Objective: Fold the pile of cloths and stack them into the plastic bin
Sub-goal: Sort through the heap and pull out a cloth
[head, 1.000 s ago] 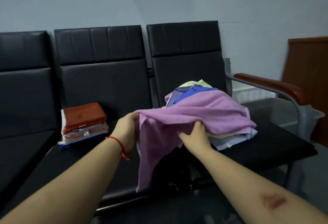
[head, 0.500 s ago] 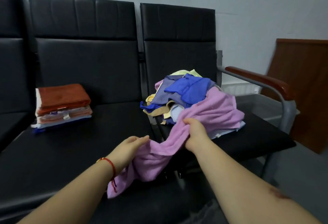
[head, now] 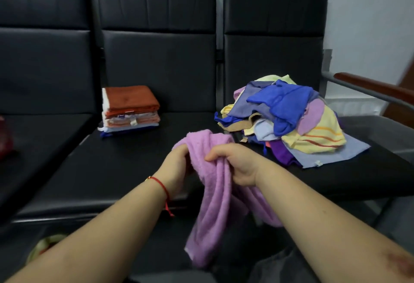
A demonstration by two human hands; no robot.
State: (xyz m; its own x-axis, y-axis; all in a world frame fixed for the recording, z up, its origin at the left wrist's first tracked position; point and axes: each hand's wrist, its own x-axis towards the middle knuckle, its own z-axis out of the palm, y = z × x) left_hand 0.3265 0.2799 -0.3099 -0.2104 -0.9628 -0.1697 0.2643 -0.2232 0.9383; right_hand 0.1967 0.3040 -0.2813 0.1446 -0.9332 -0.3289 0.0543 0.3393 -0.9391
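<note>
On the middle black padded seat (head: 94,170), a neat stack of folded orange, peach and white cloths (head: 131,109) sits near the backrest. In front, the left hand (head: 177,167) and right hand (head: 237,164) each clench a bunched lilac terry towel (head: 215,193), which hangs limp between them over the seat edge. It looks light, soft and floppy; taking two corners would likely spread it best. Right of that lies the unfolded pile of blue, yellow and purple cloths (head: 286,121). A wooden armrest (head: 376,86) and pale wall (head: 369,14) close the scene.
</note>
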